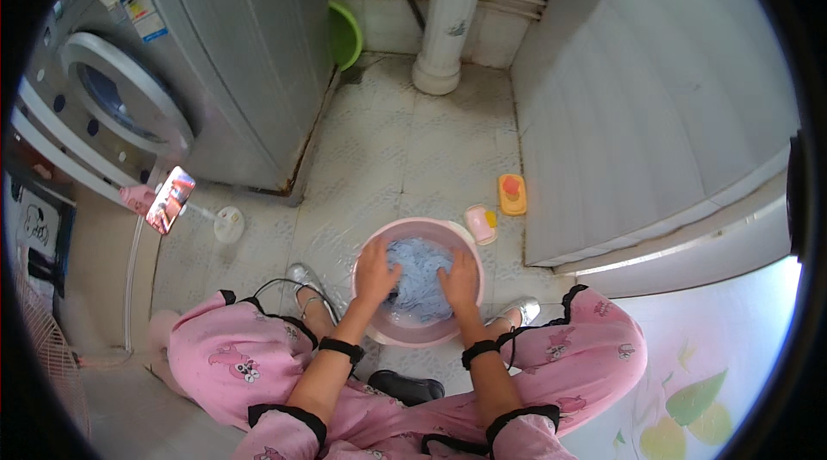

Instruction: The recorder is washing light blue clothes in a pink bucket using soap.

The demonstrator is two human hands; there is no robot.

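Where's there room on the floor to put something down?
On the tiles between the grey washing machine, white pedestal and pink basin. It's crowded at the basin's far-right side, with two soap dishes, and inside, with hands and blue cloth.

Home washroom with washing machine (228,85)

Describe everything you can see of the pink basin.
The pink basin is round and pale, looks like smooth plastic, and has a rim around its open top. It sits upright on the tiled floor, holding wet-looking blue cloth and apparently some water. The left hand and right hand reach over its rim onto the cloth; whether they touch the basin is unclear. A small pink dish lies beside its far right edge.
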